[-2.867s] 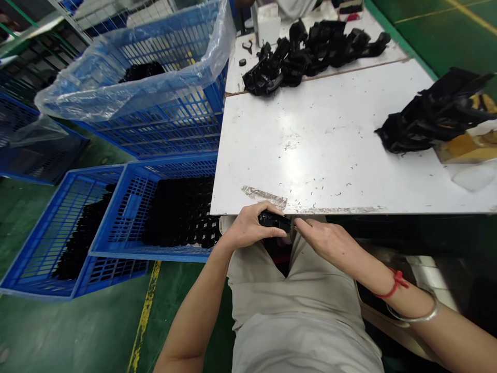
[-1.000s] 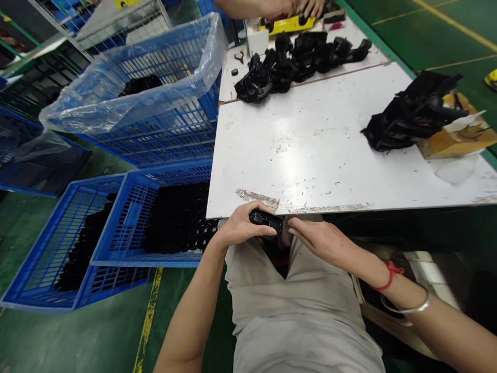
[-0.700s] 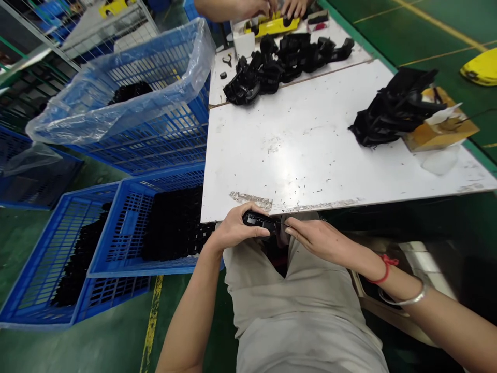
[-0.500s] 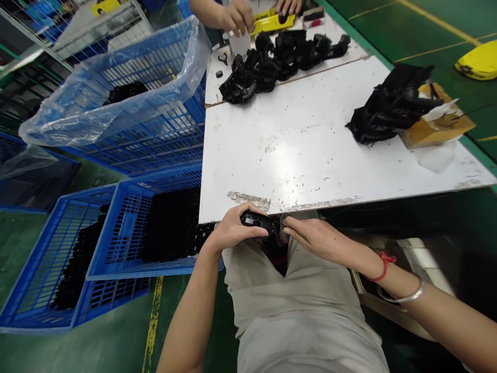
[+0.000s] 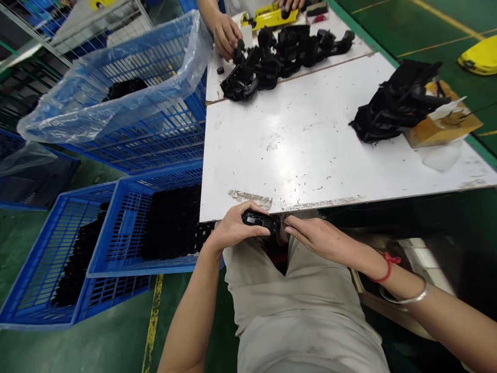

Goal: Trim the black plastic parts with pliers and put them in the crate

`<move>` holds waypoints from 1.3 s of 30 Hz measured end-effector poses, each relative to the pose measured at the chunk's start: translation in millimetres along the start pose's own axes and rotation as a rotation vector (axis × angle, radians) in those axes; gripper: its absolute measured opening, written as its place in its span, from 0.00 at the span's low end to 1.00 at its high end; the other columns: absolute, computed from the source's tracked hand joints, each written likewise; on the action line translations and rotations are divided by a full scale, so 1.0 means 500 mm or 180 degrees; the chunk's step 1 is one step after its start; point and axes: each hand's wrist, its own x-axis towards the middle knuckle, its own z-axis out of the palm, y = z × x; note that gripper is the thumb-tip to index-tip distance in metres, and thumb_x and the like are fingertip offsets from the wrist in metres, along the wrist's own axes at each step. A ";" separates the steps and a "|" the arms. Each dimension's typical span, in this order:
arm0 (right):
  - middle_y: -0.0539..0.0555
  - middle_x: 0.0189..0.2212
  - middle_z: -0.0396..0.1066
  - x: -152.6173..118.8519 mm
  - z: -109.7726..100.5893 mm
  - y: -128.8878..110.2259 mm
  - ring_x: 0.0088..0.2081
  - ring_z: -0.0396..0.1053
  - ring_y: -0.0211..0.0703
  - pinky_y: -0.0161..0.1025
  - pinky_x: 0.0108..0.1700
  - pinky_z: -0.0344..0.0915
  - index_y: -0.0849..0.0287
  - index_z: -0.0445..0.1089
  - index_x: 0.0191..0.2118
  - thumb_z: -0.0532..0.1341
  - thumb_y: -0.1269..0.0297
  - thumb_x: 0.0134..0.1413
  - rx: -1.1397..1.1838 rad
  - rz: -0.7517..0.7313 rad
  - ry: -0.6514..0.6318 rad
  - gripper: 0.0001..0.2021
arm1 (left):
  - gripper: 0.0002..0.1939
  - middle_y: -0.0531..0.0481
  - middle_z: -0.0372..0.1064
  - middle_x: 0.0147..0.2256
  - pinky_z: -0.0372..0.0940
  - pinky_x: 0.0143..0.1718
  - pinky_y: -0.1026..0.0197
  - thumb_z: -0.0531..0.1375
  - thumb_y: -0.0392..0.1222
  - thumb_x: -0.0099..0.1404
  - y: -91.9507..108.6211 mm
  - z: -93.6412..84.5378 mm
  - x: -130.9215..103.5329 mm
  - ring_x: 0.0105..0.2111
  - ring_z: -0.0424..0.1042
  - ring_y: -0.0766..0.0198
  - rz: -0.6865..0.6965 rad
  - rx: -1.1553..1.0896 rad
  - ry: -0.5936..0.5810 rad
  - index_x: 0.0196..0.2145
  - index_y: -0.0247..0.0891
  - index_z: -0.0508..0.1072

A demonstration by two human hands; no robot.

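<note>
My left hand (image 5: 235, 226) is wrapped round a black plastic part (image 5: 258, 220), just off the near edge of the white table and above my lap. The thumb lies along the part's near side and the fingers are over its far side. My right hand (image 5: 306, 231) pinches a thin dark tool (image 5: 282, 223) between thumb and forefinger, its end against the right end of the part. The tool is too small to make out its exact kind.
The white table (image 5: 248, 150) bears dark scraps, a heap of black parts (image 5: 267, 62), another black stack (image 5: 396, 103) and a cardboard box (image 5: 446, 127). Blue crates (image 5: 103, 259) with black parts stand left. Across the table, a co-worker's hand (image 5: 225, 36) is near a yellow part (image 5: 272, 18).
My hands keep nearly the same pose on the black part. The co-worker's hand has moved from the yellow part down to the left end of the black heap. The view has shifted slightly.
</note>
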 end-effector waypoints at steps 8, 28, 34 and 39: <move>0.45 0.21 0.59 0.001 -0.003 -0.001 0.22 0.59 0.36 0.33 0.26 0.50 0.56 0.59 0.37 0.44 0.58 0.68 0.0071 -0.0046 -0.0016 0.13 | 0.21 0.48 0.72 0.36 0.65 0.36 0.62 0.70 0.50 0.48 0.000 -0.001 0.000 0.35 0.71 0.61 0.0024 -0.0031 -0.0001 0.37 0.36 0.74; 0.45 0.19 0.56 0.007 -0.010 -0.017 0.20 0.56 0.35 0.32 0.23 0.47 0.56 0.56 0.34 0.45 0.59 0.67 -0.0142 0.0070 -0.0050 0.11 | 0.22 0.47 0.73 0.36 0.66 0.34 0.61 0.70 0.51 0.47 0.001 0.001 0.000 0.35 0.72 0.60 -0.0034 -0.0068 -0.0013 0.37 0.36 0.73; 0.43 0.18 0.54 0.010 -0.009 -0.012 0.18 0.54 0.34 0.33 0.22 0.45 0.55 0.54 0.33 0.45 0.59 0.68 -0.0163 -0.0001 -0.0082 0.11 | 0.22 0.47 0.73 0.36 0.66 0.35 0.62 0.71 0.50 0.47 -0.004 0.003 -0.001 0.35 0.72 0.60 -0.0015 -0.0150 0.0010 0.37 0.36 0.74; 0.43 0.18 0.55 0.019 -0.012 -0.004 0.19 0.54 0.33 0.34 0.23 0.46 0.56 0.56 0.34 0.45 0.58 0.68 0.0035 -0.0088 -0.0171 0.11 | 0.21 0.47 0.72 0.35 0.65 0.34 0.62 0.71 0.49 0.47 -0.003 0.004 -0.002 0.35 0.71 0.61 0.0009 -0.0201 0.0039 0.36 0.36 0.73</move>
